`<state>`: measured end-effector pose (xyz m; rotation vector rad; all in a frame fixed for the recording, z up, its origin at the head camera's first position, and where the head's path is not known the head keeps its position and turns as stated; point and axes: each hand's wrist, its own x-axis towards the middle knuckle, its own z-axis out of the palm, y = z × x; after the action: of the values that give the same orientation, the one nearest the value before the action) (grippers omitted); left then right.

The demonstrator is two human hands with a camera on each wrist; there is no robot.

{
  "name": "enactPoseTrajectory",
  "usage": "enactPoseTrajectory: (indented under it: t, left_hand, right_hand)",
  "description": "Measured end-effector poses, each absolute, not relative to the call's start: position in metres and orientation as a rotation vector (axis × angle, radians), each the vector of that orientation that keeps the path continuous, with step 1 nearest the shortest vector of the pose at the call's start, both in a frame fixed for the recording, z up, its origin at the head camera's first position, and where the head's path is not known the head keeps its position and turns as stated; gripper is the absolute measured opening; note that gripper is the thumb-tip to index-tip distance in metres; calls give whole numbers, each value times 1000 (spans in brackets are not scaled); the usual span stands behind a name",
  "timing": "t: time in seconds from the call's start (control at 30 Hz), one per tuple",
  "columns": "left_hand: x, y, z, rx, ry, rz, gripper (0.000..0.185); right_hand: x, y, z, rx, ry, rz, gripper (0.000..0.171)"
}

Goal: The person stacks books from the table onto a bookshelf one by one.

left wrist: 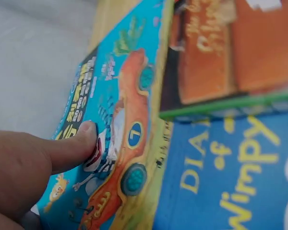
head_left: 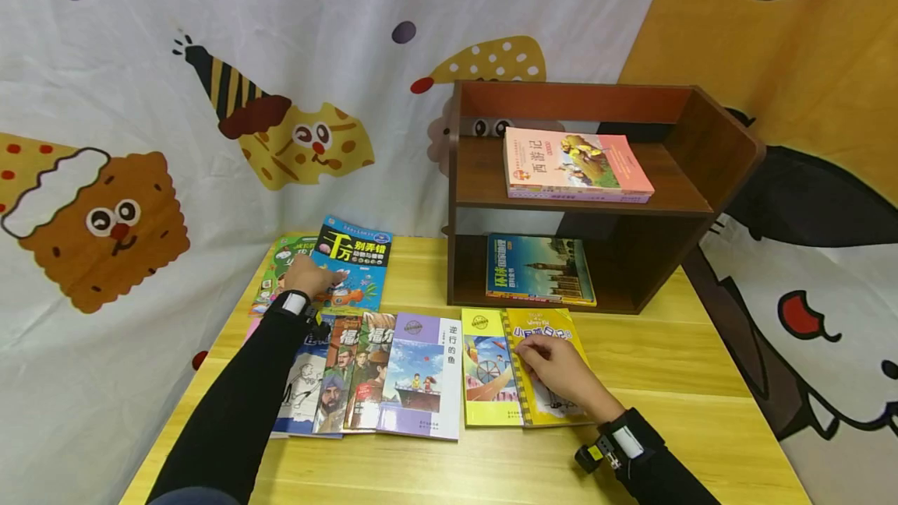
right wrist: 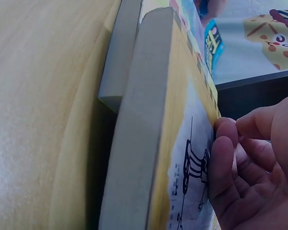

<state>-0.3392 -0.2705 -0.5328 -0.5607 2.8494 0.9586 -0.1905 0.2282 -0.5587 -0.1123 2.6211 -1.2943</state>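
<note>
The person's left hand [head_left: 306, 277] rests straight fingers [left wrist: 81, 139] on a glossy blue picture book [head_left: 353, 263], its cover showing an orange car, lying flat on the pale wooden surface [head_left: 673, 380]. The right hand [head_left: 561, 371] presses loosely bent fingers [right wrist: 221, 163] onto a thick yellow paperback [head_left: 543, 365] with line drawings. Beyond those fingers stands a dark wooden shelf [head_left: 708, 154].

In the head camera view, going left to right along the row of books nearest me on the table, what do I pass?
Blue diary book under the left sleeve → two detective-cover books → purple book → yellow book with a ferris wheel → yellow book under the right hand.
</note>
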Motion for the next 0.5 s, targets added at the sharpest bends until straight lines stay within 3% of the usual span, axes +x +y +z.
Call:
enactPoseTrajectory:
  t: [0.23, 0.43, 0.5]
  left_hand:
    - [-337, -275, -527, -492, 2755, 1254, 98]
    - [-329, -267, -515, -410, 2791, 1488, 79]
    - [-323, -263, -510, -369, 2802, 1593, 82]
  right_hand:
    - [-192, 230, -560, -107, 2613, -1289, 15]
    - [-192, 229, -559, -102, 2604, -1293, 16]
    - [-191, 227, -557, -96, 2602, -1295, 16]
